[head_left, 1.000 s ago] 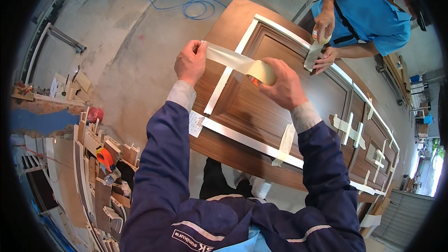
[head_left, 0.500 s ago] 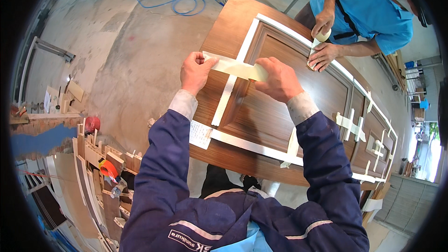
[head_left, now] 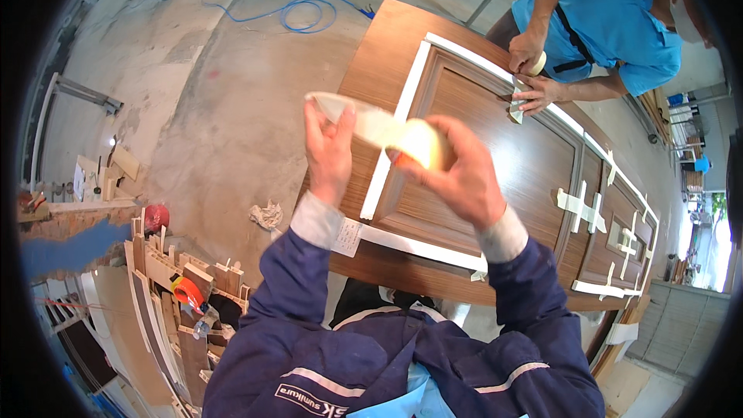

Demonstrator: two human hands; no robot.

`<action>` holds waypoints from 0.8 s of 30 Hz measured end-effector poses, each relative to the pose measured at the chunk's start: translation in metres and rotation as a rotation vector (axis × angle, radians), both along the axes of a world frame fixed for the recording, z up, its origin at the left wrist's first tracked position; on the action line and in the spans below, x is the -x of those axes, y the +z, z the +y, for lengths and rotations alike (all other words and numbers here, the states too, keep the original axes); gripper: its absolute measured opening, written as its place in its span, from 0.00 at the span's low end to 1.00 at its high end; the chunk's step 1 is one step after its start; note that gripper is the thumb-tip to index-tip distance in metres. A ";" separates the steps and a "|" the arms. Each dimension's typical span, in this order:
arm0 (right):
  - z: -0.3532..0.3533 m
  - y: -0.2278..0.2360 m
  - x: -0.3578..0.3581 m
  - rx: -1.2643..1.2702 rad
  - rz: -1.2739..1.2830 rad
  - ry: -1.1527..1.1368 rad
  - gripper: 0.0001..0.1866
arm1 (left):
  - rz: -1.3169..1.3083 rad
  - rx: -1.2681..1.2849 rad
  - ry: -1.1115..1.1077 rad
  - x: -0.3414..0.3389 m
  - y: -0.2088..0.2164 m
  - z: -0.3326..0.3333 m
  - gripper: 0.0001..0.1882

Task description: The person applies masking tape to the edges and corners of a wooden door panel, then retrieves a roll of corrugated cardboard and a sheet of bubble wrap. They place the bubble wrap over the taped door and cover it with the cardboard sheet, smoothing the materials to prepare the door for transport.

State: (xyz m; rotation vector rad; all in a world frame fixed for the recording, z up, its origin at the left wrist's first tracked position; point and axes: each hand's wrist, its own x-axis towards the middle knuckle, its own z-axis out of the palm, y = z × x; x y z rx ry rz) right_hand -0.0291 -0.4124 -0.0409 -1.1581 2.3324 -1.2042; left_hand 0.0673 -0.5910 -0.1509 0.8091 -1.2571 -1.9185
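My left hand (head_left: 330, 156) pinches the free end of a pale masking tape strip (head_left: 364, 121) between thumb and fingers. The strip stretches across to a cream tape roll (head_left: 428, 147), around which my right hand (head_left: 470, 174) is closed. Both hands are over the near-left end of a brown wooden door (head_left: 526, 186) with recessed panels. A white strip (head_left: 415, 81) borders the panel and runs beneath the held tape. At the door's lower left corner, beside my left cuff, lies a white paper label (head_left: 348, 238).
Across the door, a person in a blue shirt (head_left: 631, 23) presses tape onto the far border. More tape pieces (head_left: 582, 210) cross the door at right. A blue hose (head_left: 309, 14) coils on the floor. Wood offcuts (head_left: 213, 282) and crumpled paper (head_left: 267, 215) are at left.
The tape roll has turned in my right hand, showing its round side. My left hand has turned with the tape end, and the strip now curls upward. The view has shifted slightly.
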 end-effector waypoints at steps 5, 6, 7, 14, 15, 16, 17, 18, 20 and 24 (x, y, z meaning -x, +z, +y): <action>0.037 0.018 -0.072 -0.079 -0.181 0.219 0.43 | 0.171 -0.145 -0.001 -0.053 0.036 0.028 0.24; 0.045 0.023 -0.079 -0.094 -0.261 0.241 0.43 | 0.151 -0.063 -0.030 -0.065 0.049 0.029 0.24; 0.054 0.029 -0.085 -0.143 -0.355 0.252 0.43 | 0.097 -0.011 -0.053 -0.076 0.064 0.033 0.24; 0.088 0.069 -0.086 0.283 0.199 0.238 0.34 | -0.166 1.392 -0.388 -0.113 0.180 0.094 0.24; 0.092 0.075 -0.086 0.280 0.193 0.286 0.31 | -0.162 1.473 -0.400 -0.117 0.191 0.103 0.24; 0.097 0.081 -0.088 0.300 0.174 0.274 0.22 | -0.223 1.557 -0.404 -0.122 0.201 0.109 0.23; 0.099 0.086 -0.089 0.326 0.166 0.274 0.19 | -0.182 1.582 -0.369 -0.125 0.207 0.115 0.23; 0.102 0.090 -0.091 0.355 0.155 0.282 0.17 | -0.150 1.602 -0.331 -0.129 0.210 0.119 0.24; 0.104 0.096 -0.096 0.405 0.137 0.286 0.09 | -0.125 1.622 -0.263 -0.139 0.208 0.128 0.23; 0.110 0.104 -0.110 0.376 0.153 0.254 0.06 | -0.028 1.356 -0.077 -0.161 0.177 0.151 0.41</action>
